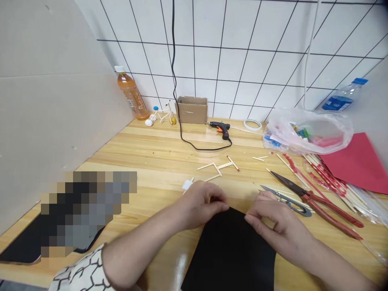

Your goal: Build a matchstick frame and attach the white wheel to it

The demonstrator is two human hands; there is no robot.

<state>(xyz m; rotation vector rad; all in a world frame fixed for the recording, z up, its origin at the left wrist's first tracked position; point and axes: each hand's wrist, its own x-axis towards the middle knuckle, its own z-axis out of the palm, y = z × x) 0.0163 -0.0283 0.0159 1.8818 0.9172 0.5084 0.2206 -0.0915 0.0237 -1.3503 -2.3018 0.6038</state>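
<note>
A black sheet (233, 254) lies in front of me at the bottom centre, its lower part running out of view. My left hand (203, 204) pinches its top edge near the left corner between thumb and fingers. On the right, my right hand (273, 222) is closed on the sheet's upper right edge, thumb against the bent fingers. A white piece (187, 185) with a stick is partly hidden behind my left hand. Beyond the hands lies a frame of joined thin sticks (218, 169). Grey scissors (291, 202) lie just behind my right hand.
Red-handled cutters (321, 204), bundled sticks (330, 178), red paper (360, 161) and a plastic bag (309, 133) lie right. A glue gun (222, 128), tape roll (252, 124), cardboard box (192, 111) and orange bottle (131, 95) are behind. A dark flat device (22, 242) lies left.
</note>
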